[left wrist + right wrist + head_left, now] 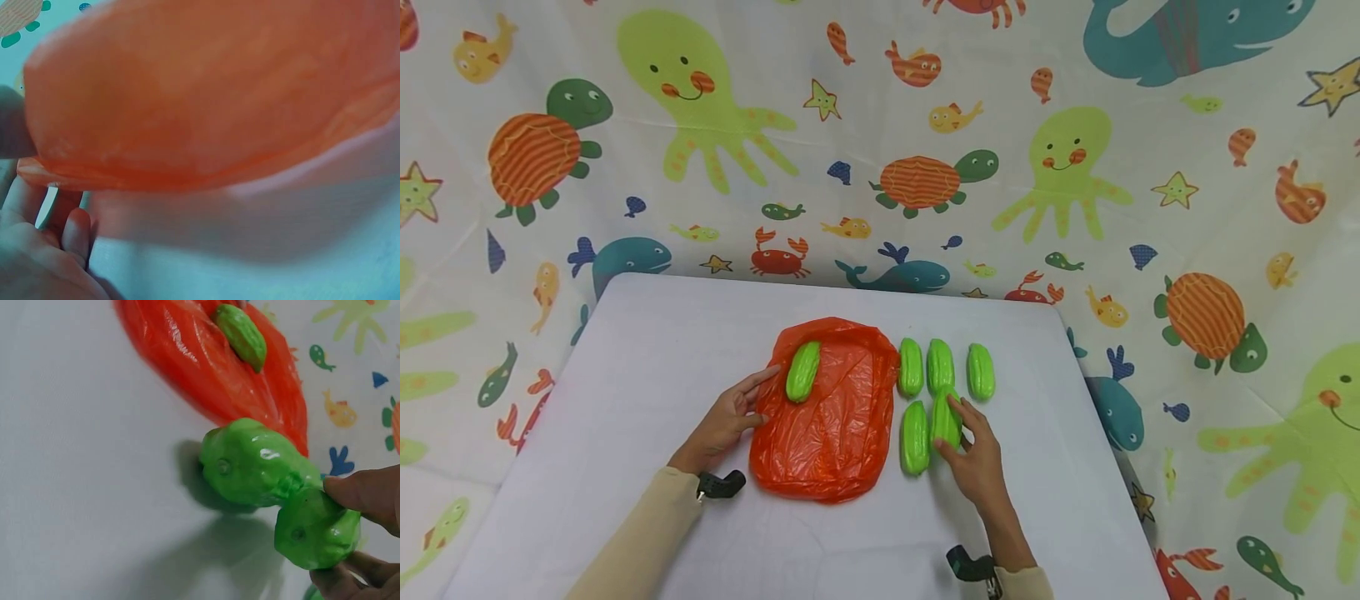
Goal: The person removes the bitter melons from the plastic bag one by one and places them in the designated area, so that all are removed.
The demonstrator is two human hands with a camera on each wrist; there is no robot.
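Observation:
My left hand (724, 425) pinches the left edge of a red plastic bag (842, 433); in the left wrist view the bag (187, 100) passes between thumb and fingers. One shiny, ridged green toy cucumber (803, 372) lies on the bag's upper left. Right of the bag, my right hand (981, 471) grips another green toy cucumber (946, 418) between thumb and fingers. The right wrist view shows this held cucumber (312, 531) end-on, beside a second one (250, 465). That neighbour (914, 439) stands to its left in the head view.
Three more green cucumbers form a row behind: left (911, 367), middle (940, 365) and right (981, 372). All lie on a white-covered table (662, 350). A curtain (865, 125) printed with sea animals hangs behind it. Each wrist wears a dark camera, left (722, 484) and right (968, 564).

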